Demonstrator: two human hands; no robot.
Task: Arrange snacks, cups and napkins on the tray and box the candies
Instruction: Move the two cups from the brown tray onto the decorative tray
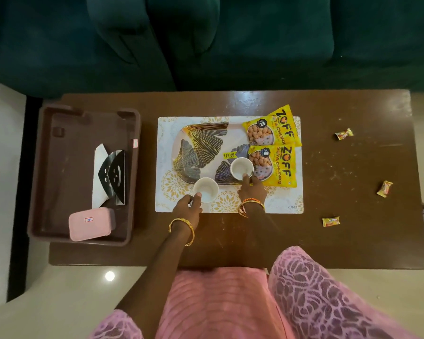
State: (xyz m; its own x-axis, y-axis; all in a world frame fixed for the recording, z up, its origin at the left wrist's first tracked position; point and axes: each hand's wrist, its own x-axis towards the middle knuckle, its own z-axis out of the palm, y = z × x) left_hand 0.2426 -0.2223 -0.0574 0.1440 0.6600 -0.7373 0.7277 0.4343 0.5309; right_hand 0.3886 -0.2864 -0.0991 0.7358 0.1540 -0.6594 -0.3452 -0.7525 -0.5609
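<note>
We take the leaf-patterned tray (pixel 206 143) as our landmark. Our right hand (pixel 251 190) pinches the near rim of a white cup (pixel 241 168) that stands on the tray's near right part, just beside the lower of two yellow snack packets (pixel 275 165); the other packet (pixel 273 127) lies at the tray's far right corner. Our left hand (pixel 187 206) grips a second white cup (pixel 206 189) by its rim, thumb inside, at the tray's near edge, over the placemat (pixel 279 201). The cups look light, thin-walled and empty, so we judge a gentle rim pinch enough; squeezing hard could dent them. Three wrapped candies (pixel 344 134) lie well right of the tray, small and crinkly, best picked by fingertips. The napkins in their holder (pixel 113 176) and the pink box (pixel 91 223) sit in the brown bin (pixel 132 113), left of the tray.
</note>
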